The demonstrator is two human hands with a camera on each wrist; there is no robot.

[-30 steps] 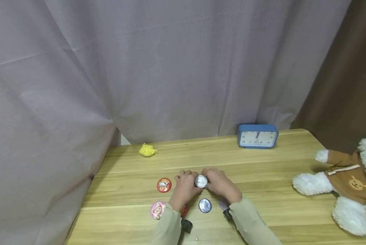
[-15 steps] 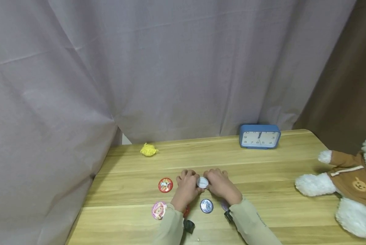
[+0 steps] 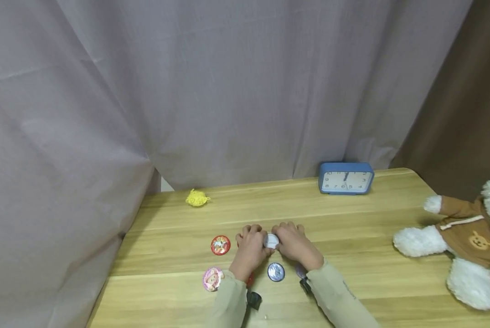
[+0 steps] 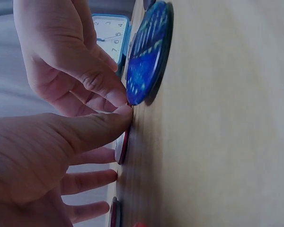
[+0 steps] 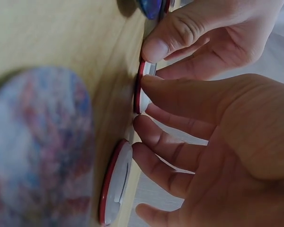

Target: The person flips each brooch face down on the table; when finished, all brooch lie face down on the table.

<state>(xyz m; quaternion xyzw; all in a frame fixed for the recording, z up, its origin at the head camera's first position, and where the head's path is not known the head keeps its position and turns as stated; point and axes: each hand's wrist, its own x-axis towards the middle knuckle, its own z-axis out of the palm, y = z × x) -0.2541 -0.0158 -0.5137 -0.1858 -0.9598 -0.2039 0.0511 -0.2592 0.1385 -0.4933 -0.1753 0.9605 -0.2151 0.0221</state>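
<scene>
Both hands meet over a round button badge (image 3: pixel 271 241), its pale back facing up and its rim red in the right wrist view. My left hand (image 3: pixel 250 248) holds it from the left, thumb at the near edge; my right hand (image 3: pixel 296 242) grips the opposite side. Close in front lies a dark-rimmed blue badge (image 3: pixel 275 272), its glossy face large in the left wrist view. Another red-edged badge (image 5: pixel 116 184) lies back up by my right fingers. Part of a red badge (image 3: pixel 250 279) shows under my left wrist, and a purplish badge (image 3: pixel 300 271) under the right.
Left of the hands lie a red badge (image 3: pixel 220 245) and a pink badge (image 3: pixel 213 279). A yellow stringy bundle (image 3: pixel 197 198) and a blue clock (image 3: pixel 346 178) stand toward the back of the wooden table (image 3: pixel 167 305). A plush toy (image 3: pixel 466 241) lies at the right.
The badge between the hands has tilted slightly, its back turning from bright silver to duller white. The fingers have shifted a little around it; the other badges stay where they lay.
</scene>
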